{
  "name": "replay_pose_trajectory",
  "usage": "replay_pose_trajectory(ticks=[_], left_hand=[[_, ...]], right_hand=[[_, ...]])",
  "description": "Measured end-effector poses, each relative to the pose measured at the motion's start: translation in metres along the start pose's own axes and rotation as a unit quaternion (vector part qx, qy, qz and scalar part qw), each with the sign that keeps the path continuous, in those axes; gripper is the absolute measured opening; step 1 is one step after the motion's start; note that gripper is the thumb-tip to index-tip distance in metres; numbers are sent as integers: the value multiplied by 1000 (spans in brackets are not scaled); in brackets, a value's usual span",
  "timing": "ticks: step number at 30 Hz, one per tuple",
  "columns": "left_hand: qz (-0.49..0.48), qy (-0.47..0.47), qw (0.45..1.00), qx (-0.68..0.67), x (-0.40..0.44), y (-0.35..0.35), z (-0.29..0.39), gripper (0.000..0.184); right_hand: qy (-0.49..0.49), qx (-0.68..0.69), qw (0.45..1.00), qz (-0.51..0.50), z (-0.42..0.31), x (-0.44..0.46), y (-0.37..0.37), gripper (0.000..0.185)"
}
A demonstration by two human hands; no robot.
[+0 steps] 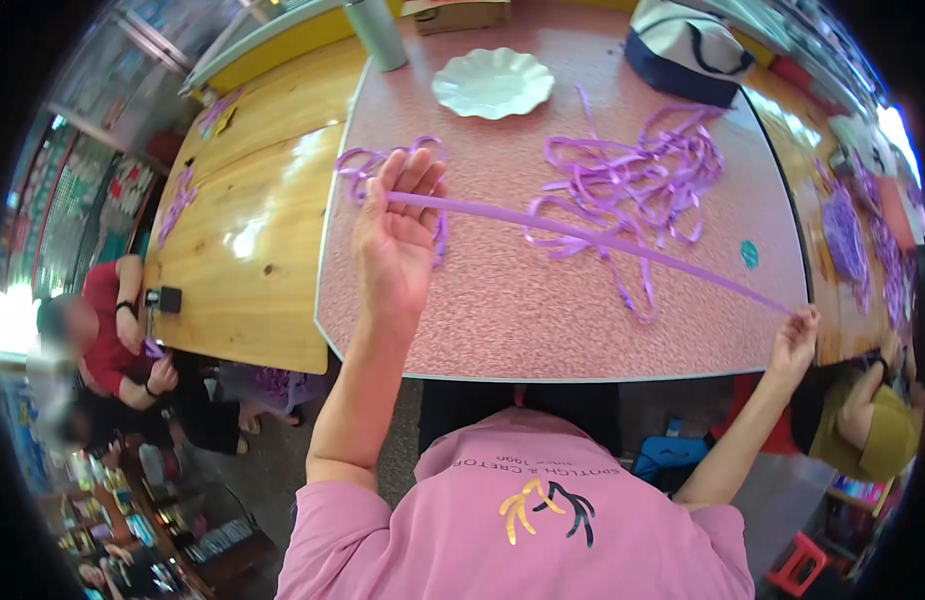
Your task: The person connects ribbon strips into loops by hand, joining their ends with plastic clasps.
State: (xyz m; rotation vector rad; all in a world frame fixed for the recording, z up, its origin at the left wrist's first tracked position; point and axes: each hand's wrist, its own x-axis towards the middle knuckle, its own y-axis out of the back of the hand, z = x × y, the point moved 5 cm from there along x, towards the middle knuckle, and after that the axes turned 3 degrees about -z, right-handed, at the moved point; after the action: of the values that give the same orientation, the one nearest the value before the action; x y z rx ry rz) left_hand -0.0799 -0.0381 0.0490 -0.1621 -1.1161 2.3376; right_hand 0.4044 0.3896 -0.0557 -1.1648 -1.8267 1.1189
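A purple ribbon (pixel 572 235) stretches taut and slanting across the table between my hands. My left hand (pixel 400 235) is raised palm up over the table's left part, fingers loosely bent, with the ribbon held at the base of the thumb. Loops of purple ribbon (pixel 357 160) show behind that hand, lying on the table. At the right edge of the table my right hand (pixel 794 342) pinches the ribbon's other end between thumb and fingers. Beyond the stretched ribbon lies a tangled heap of purple ribbon (pixel 672 160), some of it under the taut strip.
A white scalloped plate (pixel 493 84), a grey-green bottle (pixel 375 35) and a navy and cream bag (pixel 690 50) stand on the speckled pink table (pixel 482 320). A person in red (pixel 107 325) works at the left; another in olive (pixel 872 425) sits at the right.
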Motion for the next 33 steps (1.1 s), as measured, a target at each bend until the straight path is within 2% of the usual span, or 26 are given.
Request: replay_pose_trajectory(ticks=[1,3,4,6,7,8,9,10,12,13,16,17,18,20,24,26,30,32,33], left_hand=[[7,-11,1000,1,0,4,2,45],[2,-8,1000,0,1,5,1,43],[6,-13,1000,0,-1,4,1,43],[4,-7,1000,-11,-5,-2,-3,41],[6,-7,1000,-14,-9,-9,-3,41],[-7,-12,999,36,-15,-20,-3,39],[-21,-15,996,86,-19,-27,-4,38],[-23,-8,996,82,-23,-28,-7,38],[-123,2,968,218,-32,-40,-16,36],[-130,12,968,214,-37,-46,-19,36],[-173,42,896,406,-51,-70,-27,32],[-181,47,896,402,-54,-75,-30,32],[-201,21,873,444,-57,-81,-29,31],[-218,-14,830,513,-60,-89,-27,24],[-231,-2,802,551,-61,-84,-24,20],[-246,9,790,562,-63,-85,-25,18],[-252,16,797,549,-62,-78,-29,18],[-222,-24,848,480,-62,-73,-31,17],[-224,-22,848,479,-63,-75,-33,17]], right_hand=[[-8,-6,1000,-5,1,0,-2,14],[54,-76,991,100,1,-5,-4,15],[49,-77,991,96,1,-5,-5,15],[-87,-65,990,-94,10,-5,-23,24],[-89,-68,989,-95,20,-10,-44,24],[-36,-158,986,-47,35,-20,-80,27],[19,-246,969,3,51,-31,-110,31],[28,-310,950,-18,66,-39,-131,33],[40,-437,897,-51,105,-55,-169,33],[42,-499,863,-64,129,-66,-188,30],[53,-625,741,-239,203,-111,-275,16],[56,-606,732,-306,224,-121,-292,17],[59,-582,720,-374,243,-131,-306,19],[-10,-569,724,-389,260,-140,-327,20],[-36,-518,760,-391,281,-136,-325,19],[-34,-565,687,-455,284,-137,-328,15],[-77,-534,717,-441,290,-135,-321,11],[-113,-501,760,-399,288,-132,-315,10],[-113,-502,760,-396,288,-132,-313,10]])
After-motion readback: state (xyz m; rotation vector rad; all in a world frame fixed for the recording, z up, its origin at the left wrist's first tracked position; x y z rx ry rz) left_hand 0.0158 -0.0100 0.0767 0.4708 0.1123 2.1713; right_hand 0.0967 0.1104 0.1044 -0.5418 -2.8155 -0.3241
